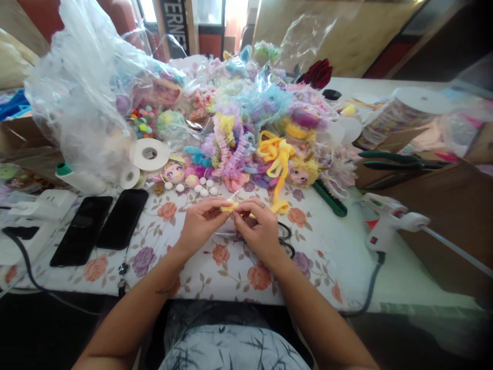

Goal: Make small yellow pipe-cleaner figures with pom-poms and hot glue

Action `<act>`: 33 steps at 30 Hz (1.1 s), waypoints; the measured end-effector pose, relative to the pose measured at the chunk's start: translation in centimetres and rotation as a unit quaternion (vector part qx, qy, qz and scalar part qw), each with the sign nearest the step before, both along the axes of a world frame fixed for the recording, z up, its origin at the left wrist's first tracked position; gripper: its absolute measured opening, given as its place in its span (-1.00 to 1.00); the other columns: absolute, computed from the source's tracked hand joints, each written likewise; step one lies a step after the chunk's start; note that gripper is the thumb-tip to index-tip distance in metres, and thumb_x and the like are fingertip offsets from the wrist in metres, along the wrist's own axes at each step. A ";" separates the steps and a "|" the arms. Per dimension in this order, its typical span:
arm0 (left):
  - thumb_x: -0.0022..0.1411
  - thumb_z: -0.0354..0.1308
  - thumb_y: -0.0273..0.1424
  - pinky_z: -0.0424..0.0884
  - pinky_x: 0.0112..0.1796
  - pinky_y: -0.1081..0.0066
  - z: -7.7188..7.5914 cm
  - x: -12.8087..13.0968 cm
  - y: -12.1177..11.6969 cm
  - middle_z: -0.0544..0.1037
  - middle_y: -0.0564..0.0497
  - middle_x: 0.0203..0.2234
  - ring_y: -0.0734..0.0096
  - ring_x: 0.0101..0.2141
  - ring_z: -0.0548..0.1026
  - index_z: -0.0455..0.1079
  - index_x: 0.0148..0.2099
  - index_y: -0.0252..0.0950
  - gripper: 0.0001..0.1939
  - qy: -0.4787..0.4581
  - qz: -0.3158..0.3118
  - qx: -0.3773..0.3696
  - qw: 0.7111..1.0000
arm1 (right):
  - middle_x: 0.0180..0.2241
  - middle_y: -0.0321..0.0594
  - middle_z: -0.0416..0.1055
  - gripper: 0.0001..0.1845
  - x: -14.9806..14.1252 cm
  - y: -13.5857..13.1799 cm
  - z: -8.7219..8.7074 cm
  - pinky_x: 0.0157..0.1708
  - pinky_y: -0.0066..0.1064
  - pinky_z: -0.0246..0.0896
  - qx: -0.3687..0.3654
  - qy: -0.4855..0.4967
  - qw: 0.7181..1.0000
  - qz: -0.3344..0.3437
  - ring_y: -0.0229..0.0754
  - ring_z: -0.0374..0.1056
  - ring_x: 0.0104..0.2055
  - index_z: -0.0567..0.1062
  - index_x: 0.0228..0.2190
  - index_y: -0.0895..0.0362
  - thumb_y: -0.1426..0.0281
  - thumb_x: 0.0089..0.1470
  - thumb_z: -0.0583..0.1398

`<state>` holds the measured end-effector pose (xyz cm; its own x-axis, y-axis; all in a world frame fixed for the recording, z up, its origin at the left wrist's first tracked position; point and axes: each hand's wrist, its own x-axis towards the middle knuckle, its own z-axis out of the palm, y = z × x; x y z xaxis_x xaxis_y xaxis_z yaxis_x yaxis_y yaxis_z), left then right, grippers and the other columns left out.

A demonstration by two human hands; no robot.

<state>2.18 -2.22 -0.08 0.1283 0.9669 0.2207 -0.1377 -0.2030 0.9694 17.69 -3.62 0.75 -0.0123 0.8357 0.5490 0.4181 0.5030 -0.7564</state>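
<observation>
Over the front of the flowered tablecloth, my left hand [202,223] and my right hand [258,228] meet fingertip to fingertip. Both pinch a small yellow fabric piece [230,205], which looks like ribbon; its exact shape is mostly hidden by my fingers. Just beyond my right hand, a loose yellow ribbon [280,159] lies looped, its end trailing down to the cloth. Black-handled scissors [287,241] lie partly under my right hand, only the handle loops showing clearly. A string of white beads [198,189] rests beyond my left hand.
Two black phones [80,231] lie at left near a power strip [26,231]. Behind stand a white ribbon spool [150,154], a big plastic bag [80,87] and heaped pastel plush trims [239,118]. At right are a glue gun [385,218], green-handled pliers [393,159] and a cardboard box [442,221].
</observation>
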 end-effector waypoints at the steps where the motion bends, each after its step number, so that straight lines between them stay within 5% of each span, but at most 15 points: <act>1: 0.07 0.35 -0.44 0.51 -0.23 0.40 0.0 0.0 0.0 0.60 -0.07 -0.23 0.35 -0.23 0.56 0.60 -0.22 -0.24 -0.83 -0.005 0.000 -0.006 1.000 | -0.41 -0.25 0.43 -0.91 0.0 0.0 0.0 -0.37 -0.40 0.29 -0.003 -0.002 1.000 0.000 -0.22 0.38 -0.37 0.47 -0.44 0.09 0.50 0.07 0.20; 11: 0.04 0.37 -0.42 0.44 -0.43 0.53 0.0 -0.2 0.1 0.62 -0.05 -0.25 0.46 -0.36 0.52 0.60 -0.22 -0.25 -0.81 0.007 0.019 -0.029 0.999 | -0.39 -0.25 0.45 -0.95 0.5 -0.1 0.6 -0.37 -0.41 0.33 -0.028 -0.011 1.000 -0.001 -0.24 0.38 -0.39 0.49 -0.41 0.10 0.44 0.08 0.21; 15: 0.01 0.38 -0.41 0.48 -0.39 0.51 0.3 -0.4 0.1 0.62 -0.05 -0.23 0.45 -0.35 0.53 0.60 -0.22 -0.26 -0.79 0.022 0.059 -0.048 0.997 | -0.37 -0.24 0.50 -0.91 4.9 -0.7 0.6 -0.29 -0.36 0.36 -0.038 -0.014 0.987 -0.156 -0.22 0.41 -0.38 0.52 -0.38 0.10 0.36 0.07 0.22; 17: -0.01 0.40 -0.41 0.50 -0.35 0.49 0.3 -0.6 0.1 0.63 -0.03 -0.28 0.45 -0.35 0.53 0.60 -0.22 -0.26 -0.77 0.020 0.079 -0.055 0.995 | -0.43 -0.23 0.48 -0.83 8.7 -1.5 -0.3 -0.31 -0.33 0.36 -0.057 0.018 0.953 -0.298 -0.18 0.40 -0.40 0.52 -0.39 0.13 0.28 0.05 0.23; 20: -0.04 0.42 -0.42 0.48 -0.37 0.53 0.3 -0.7 0.2 0.63 -0.01 -0.32 0.48 -0.37 0.53 0.60 -0.23 -0.26 -0.75 0.012 0.096 -0.060 0.994 | -0.47 -0.21 0.44 -0.76 15.1 -3.6 -2.2 -0.31 -0.28 0.35 -0.035 0.040 0.856 -0.515 -0.15 0.37 -0.42 0.48 -0.41 0.17 0.23 -0.01 0.22; 23: -0.04 0.42 -0.43 0.45 -0.40 0.58 0.2 -0.6 0.2 0.62 0.02 -0.36 0.52 -0.40 0.51 0.59 -0.23 -0.25 -0.75 0.006 0.088 -0.064 0.994 | -0.28 -0.08 0.46 -0.68 20.2 -5.3 -3.4 -0.26 -0.23 0.36 -0.042 0.005 0.778 -0.627 -0.08 0.40 -0.30 0.44 -0.27 0.18 0.26 -0.08 0.21; 26: -0.02 0.41 -0.41 0.43 -0.44 0.59 0.3 -0.6 0.1 0.58 0.05 -0.43 0.55 -0.44 0.48 0.58 -0.23 -0.25 -0.76 0.003 0.063 -0.076 0.995 | -0.21 0.01 0.47 -0.58 22.9 -5.5 -3.3 -0.24 -0.29 0.33 -0.163 -0.065 0.777 -0.604 -0.04 0.42 -0.22 0.41 -0.19 0.18 0.28 -0.14 0.24; 30: 0.04 0.37 -0.38 0.40 -0.45 0.60 0.5 -0.6 0.2 0.51 0.09 -0.48 0.58 -0.47 0.43 0.54 -0.22 -0.26 -0.79 0.013 0.028 -0.091 0.995 | -0.52 -0.10 0.42 -0.74 24.1 -4.0 -2.4 -0.26 -0.15 0.23 -0.270 -0.099 0.777 -0.560 0.11 0.40 -0.32 0.35 -0.54 0.05 0.28 -0.28 0.32; 33: 0.08 0.34 -0.38 0.37 -0.47 0.59 0.5 -0.7 0.4 0.46 0.11 -0.48 0.58 -0.48 0.40 0.47 -0.20 -0.24 -0.79 0.009 0.000 -0.094 0.996 | -0.67 -0.20 0.25 -0.62 24.5 -3.0 -1.9 -0.28 -0.10 0.16 -0.313 -0.113 0.766 -0.550 0.15 0.37 -0.34 0.16 -0.70 -0.03 0.31 -0.27 0.32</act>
